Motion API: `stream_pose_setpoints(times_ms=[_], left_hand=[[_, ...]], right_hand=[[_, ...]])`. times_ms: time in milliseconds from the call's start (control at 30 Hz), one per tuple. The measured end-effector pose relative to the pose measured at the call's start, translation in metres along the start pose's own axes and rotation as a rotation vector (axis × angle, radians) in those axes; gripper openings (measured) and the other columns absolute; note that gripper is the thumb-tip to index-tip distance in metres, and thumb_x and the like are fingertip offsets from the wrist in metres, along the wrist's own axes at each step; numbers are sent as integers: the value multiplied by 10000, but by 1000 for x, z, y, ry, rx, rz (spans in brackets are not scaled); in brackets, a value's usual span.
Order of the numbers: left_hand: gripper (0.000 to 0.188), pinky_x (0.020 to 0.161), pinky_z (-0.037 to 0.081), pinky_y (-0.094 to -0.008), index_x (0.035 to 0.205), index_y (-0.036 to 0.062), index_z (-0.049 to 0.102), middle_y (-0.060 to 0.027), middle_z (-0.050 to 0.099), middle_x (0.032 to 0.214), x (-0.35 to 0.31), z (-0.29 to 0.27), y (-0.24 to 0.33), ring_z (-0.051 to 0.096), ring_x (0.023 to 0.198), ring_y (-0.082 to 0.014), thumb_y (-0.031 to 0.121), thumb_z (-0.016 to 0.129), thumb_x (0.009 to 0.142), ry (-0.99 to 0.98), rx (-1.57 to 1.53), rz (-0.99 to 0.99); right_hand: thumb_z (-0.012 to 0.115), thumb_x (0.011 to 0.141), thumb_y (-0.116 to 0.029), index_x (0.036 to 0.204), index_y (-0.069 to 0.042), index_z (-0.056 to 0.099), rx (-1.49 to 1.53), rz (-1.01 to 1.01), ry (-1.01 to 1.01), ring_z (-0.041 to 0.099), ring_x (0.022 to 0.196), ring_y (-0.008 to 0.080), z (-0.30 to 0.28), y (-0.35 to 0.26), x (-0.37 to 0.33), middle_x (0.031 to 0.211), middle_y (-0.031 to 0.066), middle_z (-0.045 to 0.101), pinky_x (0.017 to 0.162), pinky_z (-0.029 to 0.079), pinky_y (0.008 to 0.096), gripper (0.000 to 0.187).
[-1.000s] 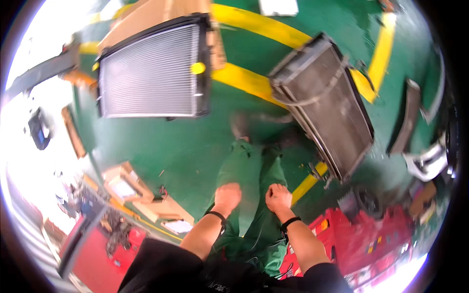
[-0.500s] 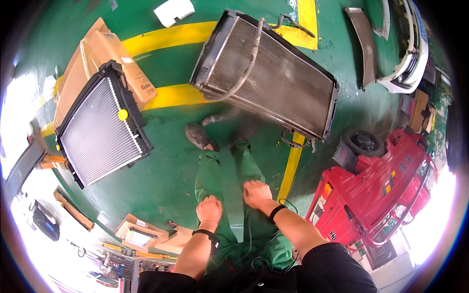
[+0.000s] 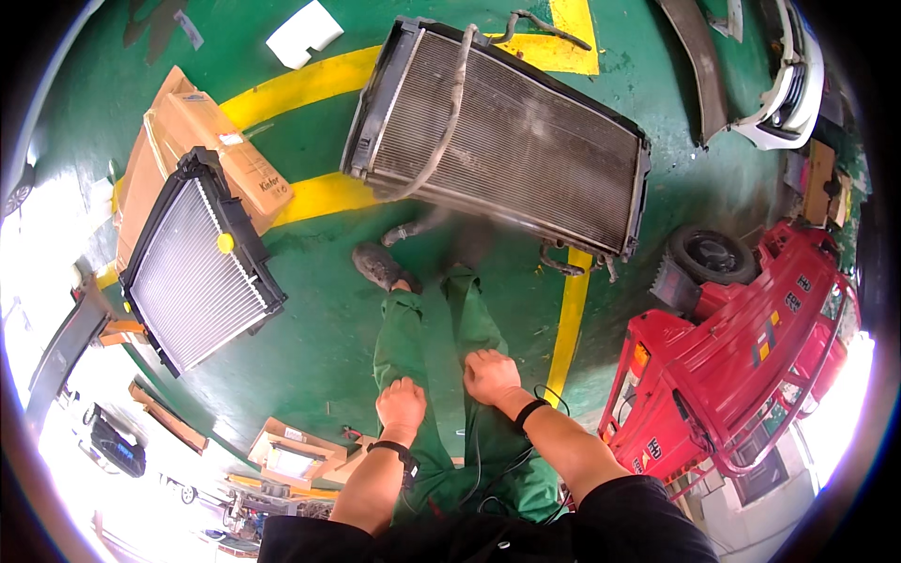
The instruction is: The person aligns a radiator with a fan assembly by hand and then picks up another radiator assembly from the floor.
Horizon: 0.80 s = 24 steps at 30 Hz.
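My left hand (image 3: pixel 401 403) is closed in a fist on the left leg of my green trousers (image 3: pixel 399 342). My right hand (image 3: pixel 491 376), its fingers curled in, rests on the other trouser leg; no object shows in either hand. Beyond my feet lies a large, dusty old radiator (image 3: pixel 507 131) with a grey hose (image 3: pixel 457 103) across its face. To the left, a cleaner silver radiator (image 3: pixel 192 277) with a black frame and a yellow cap (image 3: pixel 225 243) leans against a cardboard box (image 3: pixel 211 136).
Red vehicle bodywork (image 3: pixel 732 347) and a tyre (image 3: pixel 713 254) are on the right. A white bumper (image 3: pixel 788 94) and a dark curved panel (image 3: pixel 696 66) lie at the far right. An opened carton (image 3: pixel 296 455) sits lower left. Yellow lines (image 3: pixel 338 194) cross the green floor (image 3: pixel 319 319).
The view has turned slightly, so the left radiator and box sit a little lower and the red bodywork a little higher. Both hands stay closed on my legs.
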State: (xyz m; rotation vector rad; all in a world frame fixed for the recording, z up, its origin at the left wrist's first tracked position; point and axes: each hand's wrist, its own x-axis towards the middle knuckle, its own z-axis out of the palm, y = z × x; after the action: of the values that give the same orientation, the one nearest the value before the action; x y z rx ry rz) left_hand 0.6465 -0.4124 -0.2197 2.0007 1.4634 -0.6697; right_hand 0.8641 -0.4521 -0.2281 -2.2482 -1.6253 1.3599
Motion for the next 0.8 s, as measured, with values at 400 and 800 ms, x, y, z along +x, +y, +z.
stream_pose_setpoints(times_ms=[400,800], left_hand=[[122,572,502,-468,710,104,555,-81,601,704,0,4,3,626,662,-310,183,614,782,25,-91,-63],[124,583,509,-436,707,120,552,-50,592,698,-15,15,-11,624,654,-280,191,631,770,44,-176,-150]], right_hand=[[643,779,-165,801,-100,581,23,-19,-62,614,741,310,-14,-3,10,773,90,611,651,524,432,92],[633,788,-88,1171,-46,537,-357,-211,334,517,1123,338,-91,-28,311,1151,128,586,931,436,478,398]])
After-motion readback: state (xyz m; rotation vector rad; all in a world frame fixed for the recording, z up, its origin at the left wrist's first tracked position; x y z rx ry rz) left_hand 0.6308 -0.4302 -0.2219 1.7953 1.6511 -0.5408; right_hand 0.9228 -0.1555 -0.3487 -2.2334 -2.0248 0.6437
